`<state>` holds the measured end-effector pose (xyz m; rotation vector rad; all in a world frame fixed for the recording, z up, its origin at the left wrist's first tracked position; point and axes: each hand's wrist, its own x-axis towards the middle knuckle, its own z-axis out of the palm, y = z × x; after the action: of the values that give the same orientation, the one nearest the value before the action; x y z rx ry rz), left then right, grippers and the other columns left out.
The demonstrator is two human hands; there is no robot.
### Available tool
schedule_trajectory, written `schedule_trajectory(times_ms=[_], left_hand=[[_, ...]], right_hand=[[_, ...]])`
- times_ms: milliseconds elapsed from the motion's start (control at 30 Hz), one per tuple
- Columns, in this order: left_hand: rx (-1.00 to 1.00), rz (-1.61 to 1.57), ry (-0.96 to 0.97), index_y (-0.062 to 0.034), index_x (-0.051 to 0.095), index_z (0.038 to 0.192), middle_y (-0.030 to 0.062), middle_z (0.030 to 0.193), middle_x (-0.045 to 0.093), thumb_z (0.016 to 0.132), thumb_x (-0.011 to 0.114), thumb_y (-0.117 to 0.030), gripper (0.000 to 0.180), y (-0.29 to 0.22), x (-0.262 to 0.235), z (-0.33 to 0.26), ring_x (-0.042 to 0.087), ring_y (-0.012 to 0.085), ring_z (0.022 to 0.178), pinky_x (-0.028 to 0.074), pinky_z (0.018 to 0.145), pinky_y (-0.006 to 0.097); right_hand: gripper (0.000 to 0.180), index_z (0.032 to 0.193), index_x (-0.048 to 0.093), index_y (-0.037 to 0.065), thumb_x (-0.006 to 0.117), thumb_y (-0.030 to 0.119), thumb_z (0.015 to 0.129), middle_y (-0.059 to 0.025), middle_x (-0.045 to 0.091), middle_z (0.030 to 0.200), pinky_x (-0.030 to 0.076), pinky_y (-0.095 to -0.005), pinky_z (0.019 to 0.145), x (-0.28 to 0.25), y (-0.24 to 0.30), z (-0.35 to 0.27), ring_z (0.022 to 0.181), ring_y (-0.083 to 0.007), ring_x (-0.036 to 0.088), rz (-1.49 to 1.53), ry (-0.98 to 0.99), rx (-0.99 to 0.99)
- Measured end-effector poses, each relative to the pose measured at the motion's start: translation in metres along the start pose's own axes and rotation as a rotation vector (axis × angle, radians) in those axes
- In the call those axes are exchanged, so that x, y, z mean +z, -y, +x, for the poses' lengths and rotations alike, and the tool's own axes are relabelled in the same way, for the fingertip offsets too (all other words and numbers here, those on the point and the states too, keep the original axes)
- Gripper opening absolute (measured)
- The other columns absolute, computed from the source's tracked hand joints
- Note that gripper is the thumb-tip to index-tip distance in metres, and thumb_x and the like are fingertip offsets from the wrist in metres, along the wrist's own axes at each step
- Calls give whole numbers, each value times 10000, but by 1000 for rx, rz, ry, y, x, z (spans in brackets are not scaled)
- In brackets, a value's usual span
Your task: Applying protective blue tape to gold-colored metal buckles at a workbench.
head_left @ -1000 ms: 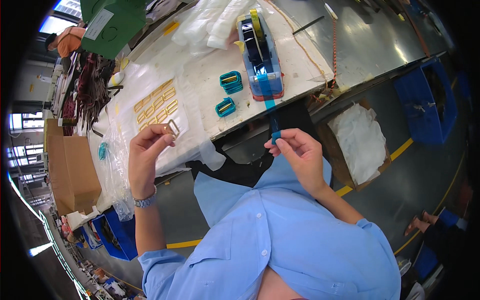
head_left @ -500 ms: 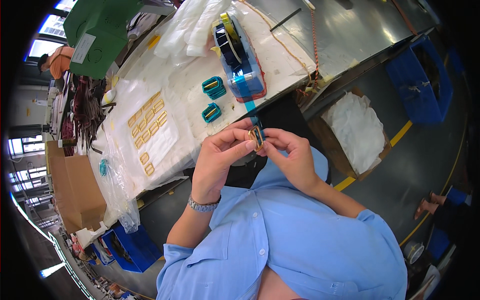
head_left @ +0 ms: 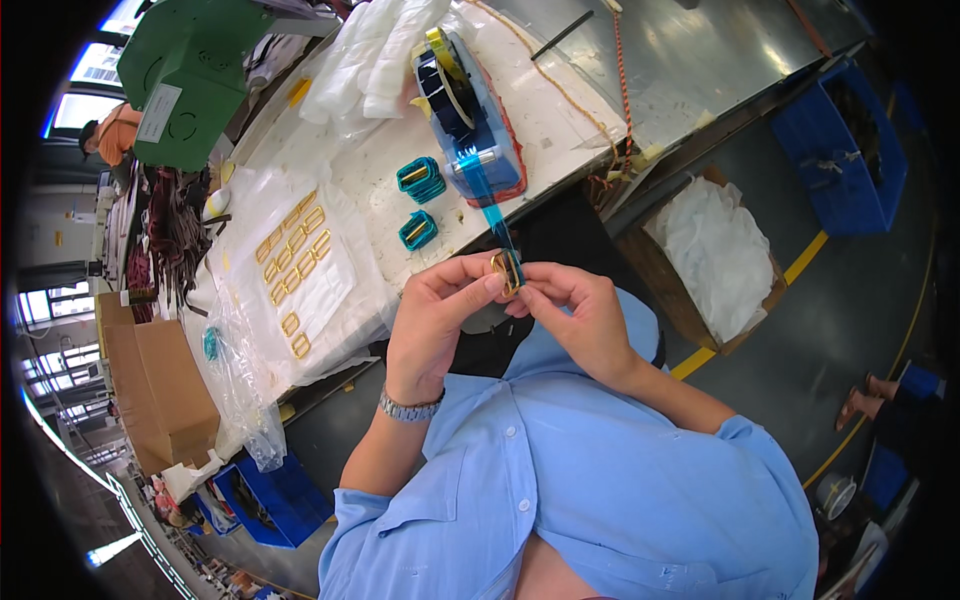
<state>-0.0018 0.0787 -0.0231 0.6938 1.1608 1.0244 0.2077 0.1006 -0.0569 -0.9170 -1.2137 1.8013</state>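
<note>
Above a grey floor (head_left: 780, 385), the white worktable (head_left: 548, 150) bears gold buckles (head_left: 294, 258).

The gold buckle (head_left: 508, 266) is partly covered by the left hand (head_left: 440, 305). The white label (head_left: 161, 113) cannot be read.

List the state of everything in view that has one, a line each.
Left hand: closed on the gold buckle.
Right hand: pinching the blue tape at the buckle.
Gold buckle: held up off the table.
Blue tape: pulled out, stretched to the buckle.
Tape dispenser: loaded, on the table.
Taped bundles: wrapped, standing apart.
Loose buckles: unwrapped, laid in rows.
Carton: open, filled with white material.
</note>
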Motion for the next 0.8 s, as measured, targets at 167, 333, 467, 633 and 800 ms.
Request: schedule_trajectory(times_ms=[167, 333, 467, 633, 800], left_hand=[[8, -58, -4, 24, 777, 1174, 65, 1125, 798, 1021, 788, -107, 202, 5, 2, -1, 724, 113, 1015, 559, 960, 281], [18, -34, -63, 28, 777, 1191, 67, 1121, 801, 1014, 794, -101, 220, 1, 14, -1, 727, 116, 1018, 560, 961, 281], [27, 11, -42, 50, 768, 1202, 127, 1254, 785, 1032, 765, -79, 214, 6, 9, -1, 722, 147, 1096, 544, 1028, 304], [90, 57, -73, 30, 782, 1123, 62, 1157, 784, 1011, 783, -69, 150, 8, 17, -1, 707, 101, 1016, 559, 947, 262], [119, 72, -112, 29, 778, 1130, 72, 1206, 776, 1015, 783, -78, 158, 17, 19, -4, 706, 104, 1030, 560, 956, 270]], right_hand=[[293, 1362, 692, -76, 626, 47, 1104, -97, 814, 1077, 612, -279, 900, 1, 0, -2, 980, -127, 762, -22, -1, -4], [301, 1364, 694, -70, 621, 81, 1114, -104, 817, 1083, 640, -295, 885, 1, -6, -1, 988, -152, 790, 31, -6, 4], [291, 1297, 709, -73, 618, 151, 1136, -122, 804, 1072, 661, -326, 877, -1, -6, 6, 969, -189, 800, 254, 17, 61], [234, 1176, 702, -28, 647, 195, 1130, -145, 794, 1057, 689, -372, 862, -7, -15, 12, 961, -242, 814, 543, 42, 324], [228, 1185, 688, -30, 647, 187, 1128, -160, 798, 1052, 690, -377, 860, -8, -17, 13, 948, -246, 816, 563, 82, 327]])
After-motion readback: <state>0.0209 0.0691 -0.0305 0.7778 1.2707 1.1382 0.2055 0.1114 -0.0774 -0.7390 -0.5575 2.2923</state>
